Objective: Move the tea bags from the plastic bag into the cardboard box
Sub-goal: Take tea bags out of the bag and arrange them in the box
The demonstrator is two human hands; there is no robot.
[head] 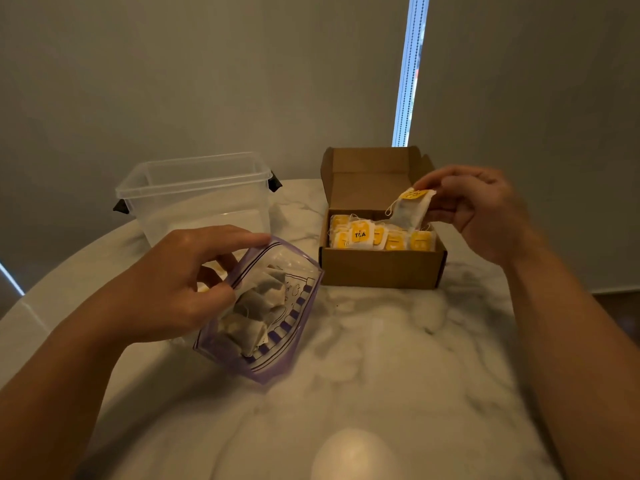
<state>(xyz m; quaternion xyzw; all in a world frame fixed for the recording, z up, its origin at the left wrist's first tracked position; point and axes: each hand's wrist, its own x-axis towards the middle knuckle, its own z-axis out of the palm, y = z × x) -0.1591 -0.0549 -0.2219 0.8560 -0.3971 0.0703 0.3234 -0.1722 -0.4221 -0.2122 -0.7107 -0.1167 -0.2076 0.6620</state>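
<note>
The right hand [474, 209] pinches one tea bag [412, 207] by its upper edge, holding it just above the open cardboard box [381, 268], where yellow-tagged tea bags [377, 235] already stand in a row; the left hand [183, 282] grips the rim of the purple zip plastic bag [277, 341], which lies open on the marble table [381, 358] and holds more loose tea bags [256, 306]; a clear plastic tub [194, 192] stands behind the bag.

The only legible word is "TEA", in dark letters on a yellow tea-bag tag [360, 233] standing inside the cardboard box [381, 270], toward its left end.
</note>
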